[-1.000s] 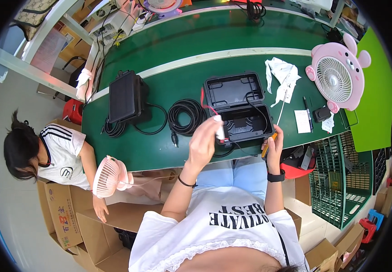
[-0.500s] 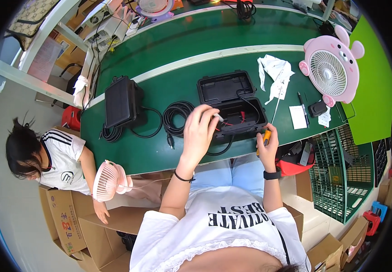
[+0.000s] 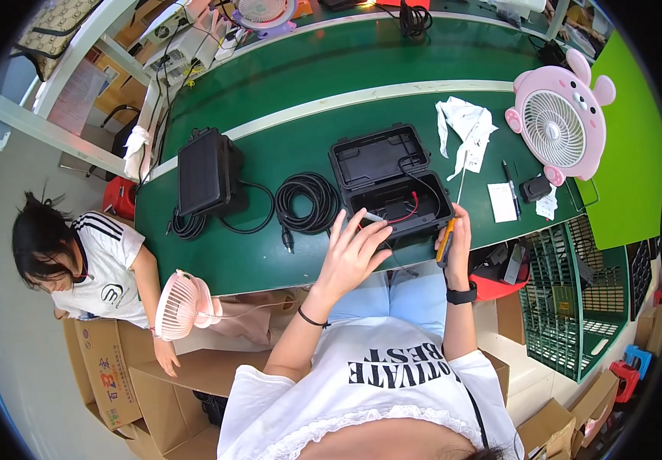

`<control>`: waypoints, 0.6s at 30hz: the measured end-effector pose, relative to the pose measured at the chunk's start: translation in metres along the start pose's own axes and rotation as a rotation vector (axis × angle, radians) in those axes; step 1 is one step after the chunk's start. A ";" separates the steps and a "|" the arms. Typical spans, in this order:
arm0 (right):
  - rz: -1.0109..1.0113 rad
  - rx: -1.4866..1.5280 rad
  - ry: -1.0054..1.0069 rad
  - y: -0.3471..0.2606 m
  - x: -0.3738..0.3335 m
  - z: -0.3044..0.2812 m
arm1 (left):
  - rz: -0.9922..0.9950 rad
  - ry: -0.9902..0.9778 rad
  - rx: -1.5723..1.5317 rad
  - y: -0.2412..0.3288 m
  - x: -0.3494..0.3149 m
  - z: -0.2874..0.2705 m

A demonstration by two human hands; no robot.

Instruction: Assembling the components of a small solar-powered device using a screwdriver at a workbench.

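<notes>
A black hinged box (image 3: 415, 226) stands in front of me on the green table, its lid (image 3: 383, 159) raised, with red and black wires inside. Over its near left corner is my left hand (image 3: 350, 259), fingers spread, thumb away from them. A small light-grey piece (image 3: 377, 218) lies by its fingertips; contact with it is not clear. My right hand (image 3: 458, 238), at the box's right end, is closed around a yellow-and-black screwdriver (image 3: 445, 245), shaft pointing away from me.
Left of the box are a coiled black cable (image 3: 300, 201) and a black case (image 3: 207, 175). A pink fan (image 3: 553, 126), white cloth (image 3: 465, 130) and notepad (image 3: 503, 202) lie right. Another person (image 3: 101, 264) sits at left near a small pink fan (image 3: 181, 307); a green crate (image 3: 568, 299) stands right.
My left hand has come down toward me and its fingers have spread, with the light-grey piece now lower. The screwdriver handle has tilted and moved slightly toward me in my right hand.
</notes>
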State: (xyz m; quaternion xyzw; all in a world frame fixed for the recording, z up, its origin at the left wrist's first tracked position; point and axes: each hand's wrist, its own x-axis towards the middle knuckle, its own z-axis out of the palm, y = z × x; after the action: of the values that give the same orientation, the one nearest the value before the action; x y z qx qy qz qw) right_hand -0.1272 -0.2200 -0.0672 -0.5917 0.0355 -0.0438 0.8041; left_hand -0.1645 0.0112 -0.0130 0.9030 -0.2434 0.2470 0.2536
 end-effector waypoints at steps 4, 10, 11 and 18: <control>0.074 -0.089 0.012 -0.004 0.004 -0.001 | -0.198 0.148 -0.087 0.003 0.010 0.002; 0.017 -0.041 -0.066 0.004 0.000 -0.014 | -0.408 0.267 -0.139 0.004 0.026 -0.001; 0.008 -0.035 -0.086 0.005 0.000 -0.016 | -0.385 0.224 -0.119 0.000 0.024 -0.002; -0.027 -0.048 -0.103 0.003 -0.001 -0.016 | -0.221 -0.032 0.088 0.015 0.024 0.003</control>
State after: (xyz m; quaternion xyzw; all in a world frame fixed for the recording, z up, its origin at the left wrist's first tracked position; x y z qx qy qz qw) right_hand -0.1295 -0.2342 -0.0745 -0.6128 -0.0130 -0.0232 0.7898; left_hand -0.1541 -0.0089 0.0037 0.9384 -0.1354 0.2136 0.2353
